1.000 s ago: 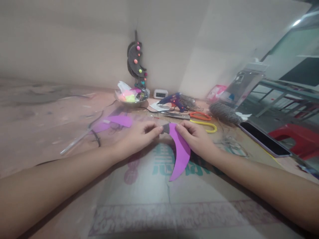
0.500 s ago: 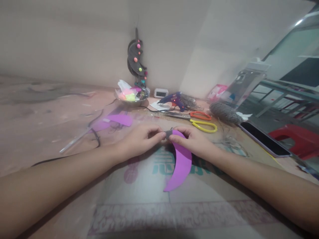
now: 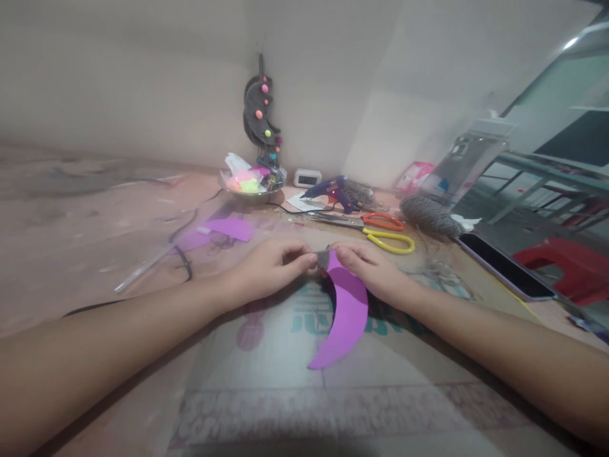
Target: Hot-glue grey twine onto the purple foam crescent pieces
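A purple crescent cutout (image 3: 351, 312), foam or felt by its look, hangs between my hands above the printed cardboard (image 3: 266, 374). Its upper tip is wrapped in grey yarn (image 3: 323, 259). My left hand (image 3: 288, 263) pinches the wrapped tip between thumb and fingers. My right hand (image 3: 368, 266) is closed on the crescent's upper right edge, thumb on top and fingers behind. The lower tip points down and left, free of both hands. Beyond my hands lie scissors (image 3: 387, 242) with one orange and one yellow handle.
A blue glue gun (image 3: 333, 190), a small white clock (image 3: 307, 178) and a metal bowl (image 3: 252, 195) stand along the wall. Grey yarn ball (image 3: 431, 216) and phone (image 3: 507, 266) lie right. Purple scraps (image 3: 228, 228) and a glue stick (image 3: 145, 266) lie left. A decorated grey crescent (image 3: 257, 111) stands behind the bowl.
The crescent has tilted slightly, its lower tip shifting left and down. My right thumb has moved up along its edge, and more of the grey wrapping shows.
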Available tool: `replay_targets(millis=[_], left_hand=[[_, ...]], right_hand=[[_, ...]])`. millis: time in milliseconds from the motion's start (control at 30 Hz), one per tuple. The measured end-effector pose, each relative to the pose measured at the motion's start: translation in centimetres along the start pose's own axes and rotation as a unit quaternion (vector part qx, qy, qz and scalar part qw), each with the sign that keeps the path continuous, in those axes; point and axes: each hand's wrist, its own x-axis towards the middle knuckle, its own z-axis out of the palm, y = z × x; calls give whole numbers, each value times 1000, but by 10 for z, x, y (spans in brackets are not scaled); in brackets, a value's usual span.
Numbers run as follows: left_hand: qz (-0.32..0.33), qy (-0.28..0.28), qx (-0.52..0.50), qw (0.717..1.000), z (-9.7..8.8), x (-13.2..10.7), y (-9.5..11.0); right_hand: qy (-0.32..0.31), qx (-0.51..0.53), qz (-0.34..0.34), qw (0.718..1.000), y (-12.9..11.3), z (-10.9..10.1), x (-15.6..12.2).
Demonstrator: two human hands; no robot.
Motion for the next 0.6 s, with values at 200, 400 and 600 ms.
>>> replay_targets(millis=[200,400,600], left_hand=[[-3,-6,6,1000,-1,0,0],[-2,-4,2,1000,-1,0,-2],[-45,30,-27,998,-3,1,-3]], right_hand=[[33,26,39,998,-1,2,1],[39,14,40,998,4,4,2],[184,-57,-55,980,-8,-12,-3]])
